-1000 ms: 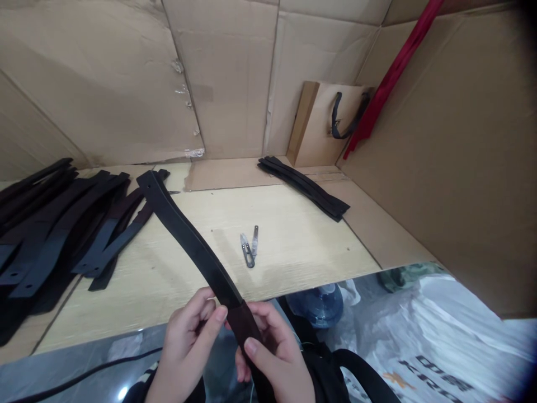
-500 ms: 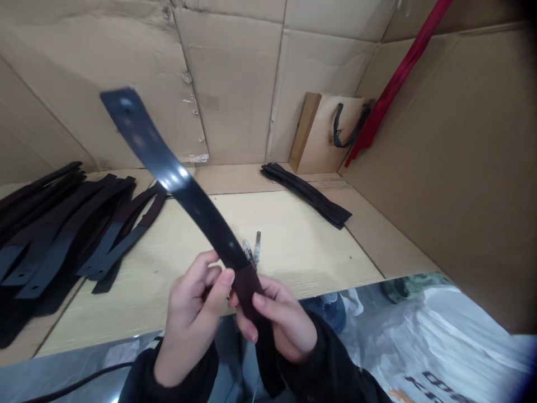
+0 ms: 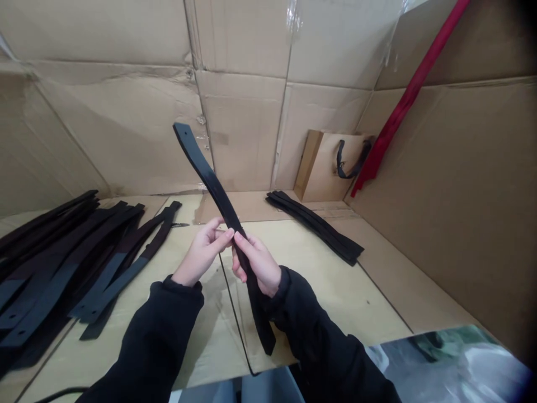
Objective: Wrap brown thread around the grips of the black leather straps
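Note:
A long dark strip (image 3: 210,180), bluish with a small hole at its upper end, slants over the table in both my hands. My left hand (image 3: 205,249) pinches its left edge near the middle. On the other side my right hand (image 3: 258,260) grips it, thumb on top and fingers beneath. The two thumbs nearly meet on the strip. Its lower end hangs by my right sleeve. A thin dark cord (image 3: 235,313) runs down the table below the hands.
Many dark strips (image 3: 84,246) lie piled at the left. A black bundle (image 3: 314,224) rests right of centre, near a paper bag (image 3: 327,168). A red strip (image 3: 406,101) hangs along the cardboard wall (image 3: 470,168). Plastic bags (image 3: 478,364) are at the lower right.
The strip and both hands are farther over the table, and the strip's face has turned, with less shine. My left hand has moved up along it. The view has tilted upward.

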Action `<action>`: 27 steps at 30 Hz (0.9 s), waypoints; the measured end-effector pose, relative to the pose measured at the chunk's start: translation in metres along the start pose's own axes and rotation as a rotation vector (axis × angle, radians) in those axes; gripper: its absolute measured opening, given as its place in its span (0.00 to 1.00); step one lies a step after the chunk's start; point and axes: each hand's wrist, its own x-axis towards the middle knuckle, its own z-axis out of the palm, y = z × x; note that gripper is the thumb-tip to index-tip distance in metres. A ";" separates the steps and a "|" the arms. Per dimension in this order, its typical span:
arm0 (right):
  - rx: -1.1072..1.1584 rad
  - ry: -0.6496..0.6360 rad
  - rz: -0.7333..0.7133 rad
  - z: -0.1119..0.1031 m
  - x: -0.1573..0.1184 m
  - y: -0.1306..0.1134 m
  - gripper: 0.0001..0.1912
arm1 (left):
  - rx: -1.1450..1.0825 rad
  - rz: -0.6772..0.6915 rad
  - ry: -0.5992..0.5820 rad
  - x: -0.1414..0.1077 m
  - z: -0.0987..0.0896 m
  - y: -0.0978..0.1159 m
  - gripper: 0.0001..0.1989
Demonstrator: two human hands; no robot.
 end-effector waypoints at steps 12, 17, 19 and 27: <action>-0.200 0.010 0.001 -0.028 0.017 0.027 0.23 | 0.007 -0.103 0.018 0.007 -0.011 -0.033 0.19; -0.272 0.022 -0.015 -0.024 0.016 0.036 0.23 | 0.045 -0.101 0.084 0.008 -0.009 -0.039 0.16; -0.140 0.008 0.032 -0.021 0.015 0.037 0.22 | 0.063 -0.095 0.119 0.007 -0.010 -0.040 0.16; -0.043 -0.075 0.089 -0.024 0.016 0.032 0.23 | 0.073 -0.098 0.134 0.003 -0.013 -0.036 0.16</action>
